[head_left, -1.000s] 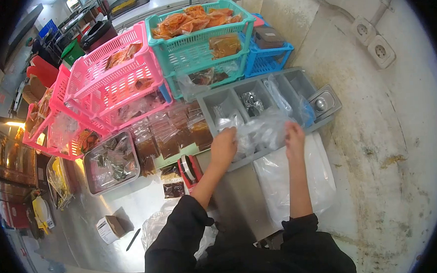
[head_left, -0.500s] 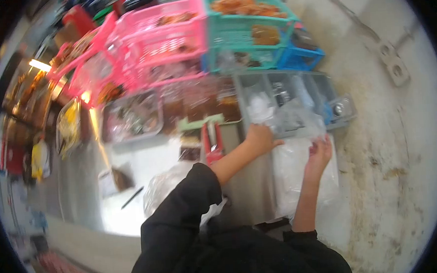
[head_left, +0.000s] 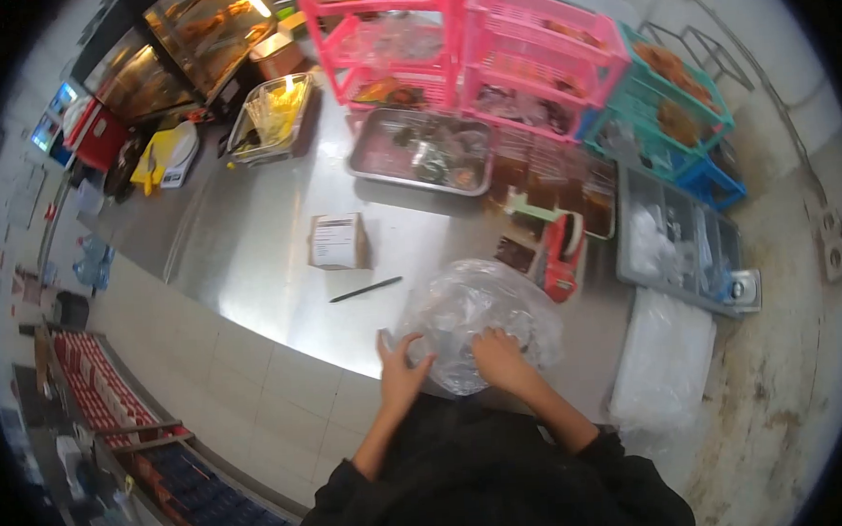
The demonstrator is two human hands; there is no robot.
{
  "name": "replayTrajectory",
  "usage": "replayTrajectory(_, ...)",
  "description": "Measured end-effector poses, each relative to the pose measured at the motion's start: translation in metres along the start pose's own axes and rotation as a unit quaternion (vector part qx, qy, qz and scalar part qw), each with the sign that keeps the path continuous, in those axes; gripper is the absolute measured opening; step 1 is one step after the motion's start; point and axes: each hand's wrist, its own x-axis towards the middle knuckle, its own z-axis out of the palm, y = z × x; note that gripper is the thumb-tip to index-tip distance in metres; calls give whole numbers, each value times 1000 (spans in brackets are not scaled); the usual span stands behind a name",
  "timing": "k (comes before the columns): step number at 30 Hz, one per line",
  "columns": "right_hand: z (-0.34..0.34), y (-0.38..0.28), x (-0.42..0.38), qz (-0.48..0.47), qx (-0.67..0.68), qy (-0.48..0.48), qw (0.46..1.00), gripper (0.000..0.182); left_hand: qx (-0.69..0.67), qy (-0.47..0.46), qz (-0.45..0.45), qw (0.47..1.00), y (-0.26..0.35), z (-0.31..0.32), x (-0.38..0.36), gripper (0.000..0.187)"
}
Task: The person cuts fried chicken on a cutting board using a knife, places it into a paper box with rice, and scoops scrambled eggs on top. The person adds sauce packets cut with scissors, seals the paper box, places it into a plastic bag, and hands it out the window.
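Observation:
A crumpled clear plastic bag (head_left: 475, 293) lies at the front edge of the steel table, just ahead of my body. My left hand (head_left: 405, 370) is at the bag's left edge, thumb and fingers spread apart. On the near side of the bag, my right hand (head_left: 502, 359) presses in with curled fingers and appears to grip the plastic. What the bag contains cannot be made out. Beyond it lie a red-handled tool (head_left: 562, 260) and a small dark packet (head_left: 514, 252). To the left are a dark pen (head_left: 365, 290) and a small box with a printed label (head_left: 335, 242).
A metal tray (head_left: 420, 153) of wrapped items stands behind, with pink baskets (head_left: 543, 57) and green baskets (head_left: 665, 98) beyond. On the right are a grey divided tray (head_left: 634, 242) and a stack of clear plastic bags (head_left: 662, 355). A food-filled tray (head_left: 275, 118) is farther left.
The view has turned left. Both hands have left the grey divided tray and the stack of bags and come to the crumpled clear bag at the table's front edge.

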Motion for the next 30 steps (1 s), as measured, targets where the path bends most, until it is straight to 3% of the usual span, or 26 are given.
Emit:
replayTrajectory(2, -80, -36, 16, 30, -2, -208, 978, 26, -107, -36, -79, 990, 5, -2, 8, 35)
replayTrajectory(3, -98, -47, 33, 23, -12, -212, 977, 26, -147, -44, -106, 983, 2, -5, 13, 37)
replayTrajectory(5, -121, -70, 78, -89, 149, -103, 979, 42, -76, 1, 44, 996, -18, -4, 18, 46)
replayTrajectory(7, -91, -79, 160, -197, 164, 53, 965, 56, -96, -27, 34, 994, -18, -27, 21, 49)
replayTrajectory(9, -65, -90, 236, -210, 135, 74, 966, 88, -112, -54, 28, 992, -20, -46, 24, 51)
replayTrajectory(10, -53, -99, 256, -214, 136, 72, 965, 88, -108, -74, -7, 991, -23, -51, 23, 51)
replayTrajectory(12, -29, -111, 285, -169, 19, -24, 985, 105, -102, -96, -42, 989, -22, -63, 29, 52)
replayTrajectory(13, -14, -118, 286, -177, -21, 33, 983, 105, -122, -111, -88, 982, -18, -70, 30, 50)
replayTrajectory(15, -4, -119, 294, -162, -4, 6, 987, 101, -143, -138, -142, 970, -23, -75, 27, 49)
replayTrajectory(17, -12, -119, 286, -145, 12, 22, 989, 96, -32, -80, -25, 996, -36, -71, 28, 47)
replayTrajectory(20, -57, -120, 252, -165, -24, 55, 984, 95, -97, -64, 2, 993, -44, -63, 30, 45)
replayTrajectory(24, -130, -104, 168, -212, 1, 22, 977, 94, -92, -60, 10, 994, -46, -51, 33, 50)
replayTrajectory(26, -141, -90, 122, -183, 96, -149, 967, 96, -72, -65, 3, 995, -45, -44, 31, 55)
replayTrajectory(30, -89, -63, 63, -71, 98, -173, 977, 98, -50, -66, -25, 996, -27, -50, 26, 63)
